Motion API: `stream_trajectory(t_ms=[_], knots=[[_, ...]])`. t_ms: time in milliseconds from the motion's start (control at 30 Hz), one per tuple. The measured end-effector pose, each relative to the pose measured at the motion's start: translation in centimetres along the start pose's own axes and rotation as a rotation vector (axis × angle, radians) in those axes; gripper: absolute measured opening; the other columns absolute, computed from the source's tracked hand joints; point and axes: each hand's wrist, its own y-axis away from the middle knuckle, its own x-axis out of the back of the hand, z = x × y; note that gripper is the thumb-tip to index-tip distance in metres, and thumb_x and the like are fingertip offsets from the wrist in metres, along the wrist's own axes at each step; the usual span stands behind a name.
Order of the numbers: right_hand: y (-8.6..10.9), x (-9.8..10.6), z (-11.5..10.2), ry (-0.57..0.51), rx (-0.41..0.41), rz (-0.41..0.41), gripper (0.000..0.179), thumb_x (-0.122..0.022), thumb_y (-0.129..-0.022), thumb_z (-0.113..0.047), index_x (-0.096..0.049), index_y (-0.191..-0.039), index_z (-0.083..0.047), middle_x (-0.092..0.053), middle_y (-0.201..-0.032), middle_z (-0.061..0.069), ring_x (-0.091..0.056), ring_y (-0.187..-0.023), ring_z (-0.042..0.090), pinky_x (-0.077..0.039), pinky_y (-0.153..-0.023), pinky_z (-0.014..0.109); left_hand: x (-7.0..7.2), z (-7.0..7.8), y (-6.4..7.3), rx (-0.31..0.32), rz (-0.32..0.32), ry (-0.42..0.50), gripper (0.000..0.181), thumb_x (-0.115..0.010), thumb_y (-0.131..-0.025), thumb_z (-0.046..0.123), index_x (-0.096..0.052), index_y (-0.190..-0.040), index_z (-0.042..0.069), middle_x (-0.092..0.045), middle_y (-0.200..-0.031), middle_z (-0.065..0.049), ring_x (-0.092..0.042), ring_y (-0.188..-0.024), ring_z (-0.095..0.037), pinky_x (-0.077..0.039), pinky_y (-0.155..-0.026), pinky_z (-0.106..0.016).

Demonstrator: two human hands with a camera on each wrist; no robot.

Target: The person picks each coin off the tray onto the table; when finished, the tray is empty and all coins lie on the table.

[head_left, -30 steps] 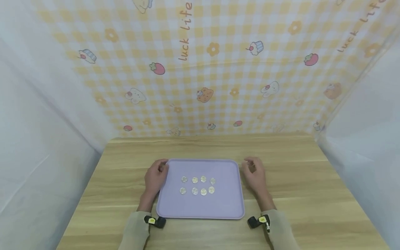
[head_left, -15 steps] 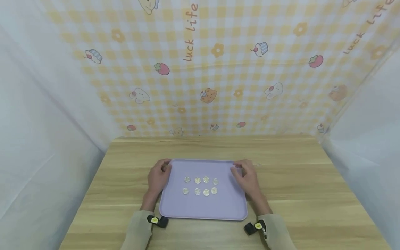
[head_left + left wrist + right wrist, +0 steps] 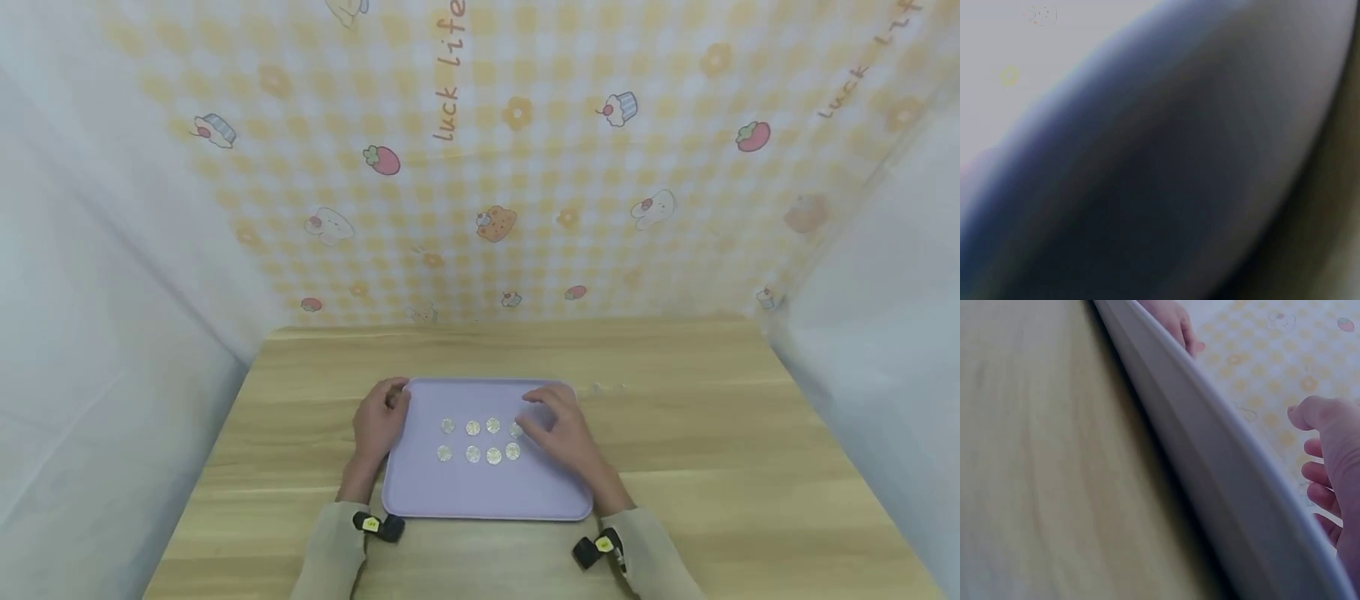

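A lilac tray lies on the wooden table, with several round, shiny coins in two rows on it. My left hand rests at the tray's upper left edge, fingers loosely bent and thumb by the rim. Over the right part of the tray, my right hand reaches in with its thumb and fingers apart and nothing between them. Its thumb tip overlaps the rightmost coin of the back row. In the right wrist view, the bent fingers show above the tray's side wall. The tray's side fills most of the left wrist view, hiding the left hand.
Two small clear bits lie on the table beyond the tray's right corner. Behind the table hangs a yellow checked cloth, with white sheets at both sides. Each sleeve has a black wrist camera.
My right hand has moved left from beside the tray, across its right rim, to over the coins' right end. The left hand has stayed at the left edge.
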Motion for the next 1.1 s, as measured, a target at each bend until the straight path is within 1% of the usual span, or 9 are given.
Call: stream_trajectory(t_ms=[67, 167, 300, 367, 500, 633, 767, 900, 1100], knots=[[-0.4, -0.2, -0.2, -0.001, 0.003, -0.020, 0.032, -0.083, -0.078, -0.018, -0.071, -0.106, -0.007, -0.068, -0.105, 0.002, -0.056, -0.109, 0.024, -0.040, -0.099, 0.039, 0.1, 0.1, -0.2, -0.002, 0.013, 0.000, 0.021, -0.065, -0.095, 0.019, -0.070, -0.115, 0.012, -0.066, -0.078, -0.006, -0.057, -0.065, -0.017, -0.044, -0.059, -0.030], [-0.5, -0.6, -0.3, 0.031, 0.004, -0.039, 0.032, -0.083, -0.079, -0.020, -0.070, -0.107, -0.010, -0.068, -0.105, 0.000, -0.057, -0.107, 0.022, -0.042, -0.097, 0.038, 0.1, 0.1, -0.5, 0.003, 0.008, 0.012, 0.022, -0.065, -0.095, 0.019, -0.070, -0.115, 0.012, -0.066, -0.078, -0.006, -0.056, -0.065, -0.017, -0.044, -0.059, -0.031], [-0.5, -0.9, -0.1, 0.061, -0.016, -0.068, 0.031, -0.082, -0.080, -0.021, -0.070, -0.107, -0.011, -0.068, -0.106, 0.001, -0.057, -0.105, 0.020, -0.046, -0.093, 0.038, 0.0, 0.2, -0.7, 0.006, -0.003, 0.015, 0.023, -0.065, -0.095, 0.020, -0.070, -0.116, 0.012, -0.067, -0.078, -0.006, -0.056, -0.064, -0.017, -0.045, -0.059, -0.030], [-0.4, -0.9, -0.1, 0.069, -0.030, -0.091, 0.030, -0.081, -0.081, -0.022, -0.071, -0.108, -0.012, -0.067, -0.107, 0.001, -0.057, -0.105, 0.019, -0.046, -0.094, 0.039, -0.1, 0.3, -0.7, 0.005, 0.001, 0.015, 0.023, -0.065, -0.095, 0.020, -0.070, -0.116, 0.012, -0.066, -0.078, -0.006, -0.056, -0.063, -0.016, -0.044, -0.058, -0.030], [-0.2, -0.9, -0.1, 0.088, -0.027, -0.129, 0.026, -0.077, -0.082, -0.019, -0.071, -0.106, -0.013, -0.067, -0.106, 0.000, -0.056, -0.103, 0.019, -0.046, -0.092, 0.039, -0.2, 0.2, -0.8, 0.001, 0.004, 0.015, 0.023, -0.064, -0.095, 0.020, -0.070, -0.116, 0.012, -0.066, -0.078, -0.006, -0.056, -0.063, -0.016, -0.044, -0.058, -0.029], [-0.1, -0.9, -0.2, 0.120, -0.012, -0.176, 0.026, -0.073, -0.076, -0.013, -0.072, -0.102, -0.015, -0.067, -0.103, -0.002, -0.054, -0.098, 0.017, -0.044, -0.090, 0.039, -0.3, 0.2, -0.8, 0.006, -0.001, 0.012, 0.023, -0.064, -0.096, 0.020, -0.070, -0.116, 0.012, -0.066, -0.077, -0.006, -0.056, -0.063, -0.017, -0.045, -0.058, -0.030], [0.2, -1.1, -0.2, 0.175, -0.008, -0.225, 0.029, -0.071, -0.070, -0.013, -0.072, -0.098, -0.019, -0.065, -0.100, -0.006, -0.051, -0.094, 0.013, -0.042, -0.088, 0.037, -0.3, 0.1, -0.7, 0.011, -0.002, 0.013, 0.023, -0.064, -0.095, 0.020, -0.070, -0.116, 0.012, -0.068, -0.080, -0.007, -0.058, -0.065, -0.018, -0.045, -0.060, -0.031], [0.4, -1.2, -0.2, 0.203, -0.021, -0.251, 0.027, -0.070, -0.071, -0.015, -0.073, -0.098, -0.020, -0.062, -0.096, -0.008, -0.048, -0.091, 0.011, -0.041, -0.087, 0.035, -0.2, -0.1, -0.5, 0.013, 0.000, 0.010, 0.023, -0.065, -0.095, 0.020, -0.070, -0.116, 0.012, -0.069, -0.082, -0.007, -0.059, -0.067, -0.019, -0.046, -0.061, -0.032], [0.6, -1.3, -0.5, 0.215, -0.040, -0.265, 0.029, -0.070, -0.073, -0.017, -0.072, -0.102, -0.016, -0.063, -0.094, -0.007, -0.048, -0.087, 0.011, -0.041, -0.085, 0.034, -0.2, -0.2, -0.3, 0.021, -0.002, 0.001, 0.023, -0.065, -0.095, 0.020, -0.070, -0.116, 0.013, -0.070, -0.082, -0.007, -0.061, -0.069, -0.019, -0.046, -0.063, -0.033]])
